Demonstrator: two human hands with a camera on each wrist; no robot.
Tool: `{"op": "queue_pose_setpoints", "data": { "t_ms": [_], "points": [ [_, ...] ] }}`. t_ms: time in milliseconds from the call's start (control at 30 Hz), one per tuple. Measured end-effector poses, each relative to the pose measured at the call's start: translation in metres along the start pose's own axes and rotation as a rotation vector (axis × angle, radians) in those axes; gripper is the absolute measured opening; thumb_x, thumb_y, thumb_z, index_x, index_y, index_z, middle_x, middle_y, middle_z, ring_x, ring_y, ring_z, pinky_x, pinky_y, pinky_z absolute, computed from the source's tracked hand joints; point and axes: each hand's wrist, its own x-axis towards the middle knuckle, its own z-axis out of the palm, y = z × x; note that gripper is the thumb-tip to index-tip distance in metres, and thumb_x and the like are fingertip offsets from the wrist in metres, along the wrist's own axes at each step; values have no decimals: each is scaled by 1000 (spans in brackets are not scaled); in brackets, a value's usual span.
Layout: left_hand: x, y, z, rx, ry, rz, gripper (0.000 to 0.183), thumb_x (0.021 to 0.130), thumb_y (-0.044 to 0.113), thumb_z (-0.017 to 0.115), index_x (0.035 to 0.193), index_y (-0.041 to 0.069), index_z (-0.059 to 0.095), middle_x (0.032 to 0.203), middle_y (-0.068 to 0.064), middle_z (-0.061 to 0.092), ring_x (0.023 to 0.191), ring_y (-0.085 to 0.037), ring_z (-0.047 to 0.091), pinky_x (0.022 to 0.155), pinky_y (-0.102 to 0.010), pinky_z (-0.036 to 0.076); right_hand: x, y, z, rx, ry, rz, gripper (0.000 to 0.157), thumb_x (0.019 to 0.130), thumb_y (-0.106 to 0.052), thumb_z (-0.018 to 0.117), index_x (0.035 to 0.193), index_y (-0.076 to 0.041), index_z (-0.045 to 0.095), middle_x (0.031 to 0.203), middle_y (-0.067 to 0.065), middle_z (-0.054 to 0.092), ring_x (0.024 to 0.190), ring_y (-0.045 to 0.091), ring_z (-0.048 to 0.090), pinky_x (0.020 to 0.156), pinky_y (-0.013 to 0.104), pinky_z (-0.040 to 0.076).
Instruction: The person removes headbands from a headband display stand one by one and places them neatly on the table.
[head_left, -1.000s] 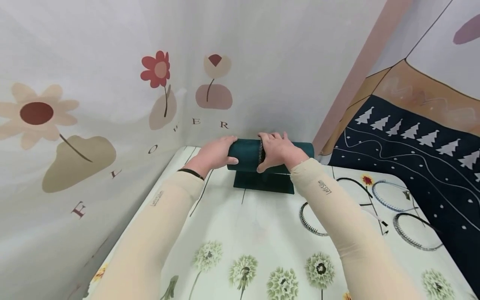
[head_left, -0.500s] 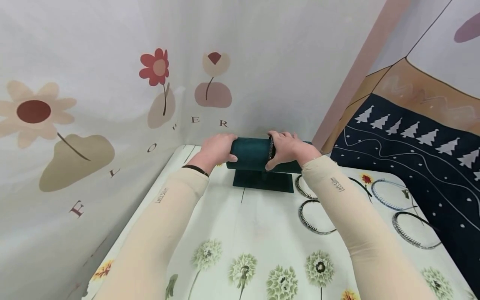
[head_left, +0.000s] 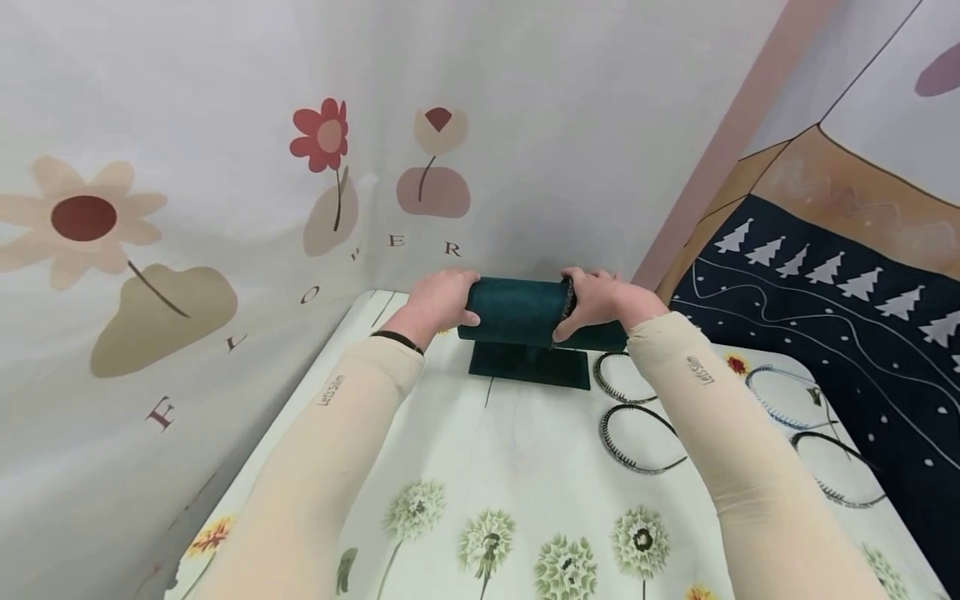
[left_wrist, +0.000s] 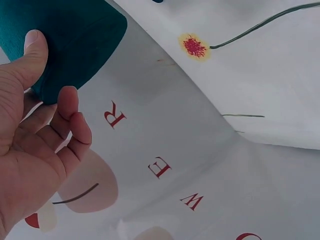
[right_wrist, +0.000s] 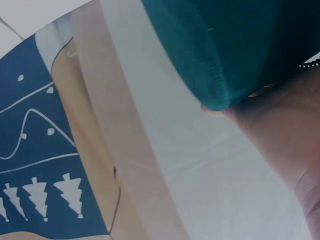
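A dark teal velvet T-bar display stand (head_left: 517, 308) stands on the table with its roll lying crosswise. My left hand (head_left: 441, 300) grips the roll's left end, thumb in front and fingers behind. In the left wrist view, the thumb (left_wrist: 36, 55) lies on the velvet and the outer fingers curl past the end. Toward the right end, my right hand (head_left: 600, 302) grips a dark, sparkly headband (head_left: 567, 300) fitted over the roll, thumb in front and fingers over the top. The right wrist view shows the roll's right end (right_wrist: 215, 60) sticking out beyond that hand, which hides most of the headband.
Toothed headbands lie right of the stand: two black ones, one nearer (head_left: 618, 454) and one farther (head_left: 606, 383), a blue one (head_left: 776, 408) and another dark one (head_left: 840, 496). A printed curtain (head_left: 525, 167) hangs close behind the table (head_left: 517, 450). My right sleeve overlaps that area.
My right hand has slid rightward along the roll with the headband, from near its middle toward the right end. My left hand stays on the left end, and the stand keeps its place.
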Motion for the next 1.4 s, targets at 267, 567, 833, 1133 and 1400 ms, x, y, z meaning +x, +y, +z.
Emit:
{"op": "queue_pose_setpoints", "data": {
  "t_ms": [267,567,833,1133,1400],
  "points": [
    [1,-1,2,-7,6,9,82,95,39,81,163,11,43,164,-14,50,143,-34,52,124,-52,47,-5,17,-5,-5,-26,10,119,82,-54,85,170,-13,17,170,29,28,158,53,20,128,80,13],
    [2,-3,4,-13,12,26,81,97,38,80,163,11,43,166,-13,49,150,-34,50,127,-51,44,-18,32,-7,10,-14,59,117,80,-52,88,170,-20,19,169,29,27,152,62,18,114,83,33],
    [1,-4,4,-22,22,29,81,97,38,80,163,11,43,166,-13,49,150,-34,50,127,-52,44,-23,49,-8,-2,-4,26,115,80,-47,89,169,-19,20,162,29,34,148,54,26,116,79,31],
    [1,-5,6,-26,29,32,81,97,37,81,163,11,43,166,-13,49,149,-35,50,127,-52,44,-28,65,-8,61,-27,37,117,80,-39,90,169,-22,17,156,28,37,140,49,32,103,72,49],
    [0,-5,6,-36,20,37,81,97,37,80,164,11,42,168,-12,46,152,-34,47,128,-51,43,-28,89,-4,289,-73,-30,123,81,-25,90,170,-20,5,158,30,29,137,49,37,108,69,44]
  ]
}}
